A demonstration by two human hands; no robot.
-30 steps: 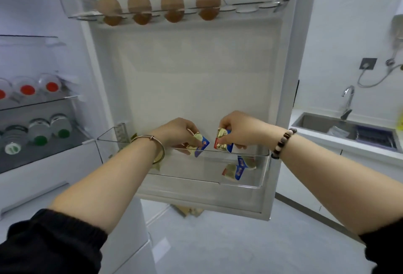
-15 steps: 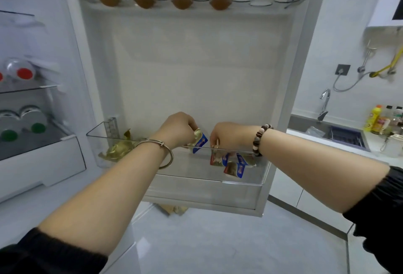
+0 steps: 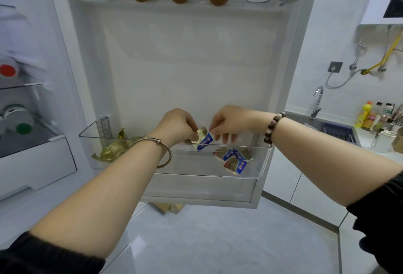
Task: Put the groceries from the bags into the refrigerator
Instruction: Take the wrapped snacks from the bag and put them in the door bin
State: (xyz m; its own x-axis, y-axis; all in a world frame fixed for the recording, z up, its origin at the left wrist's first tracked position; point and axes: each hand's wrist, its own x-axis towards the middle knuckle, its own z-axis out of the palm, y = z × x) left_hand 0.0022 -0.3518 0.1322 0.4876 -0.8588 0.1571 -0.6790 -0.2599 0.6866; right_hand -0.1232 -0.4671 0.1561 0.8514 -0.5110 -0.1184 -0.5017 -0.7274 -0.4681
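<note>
I see white walls (image 3: 340,34) and a grey floor (image 3: 218,243). A white counter (image 3: 370,146) holds 1 steel sink (image 3: 306,123) and tap (image 3: 318,101).

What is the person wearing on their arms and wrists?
No gloves: both hands are bare. The left hand has a thin silver bangle round its wrist. The right hand has a bracelet of round beads, some dark brown and some pale. The left sleeve and the right sleeve are black and end near the elbows.
</note>
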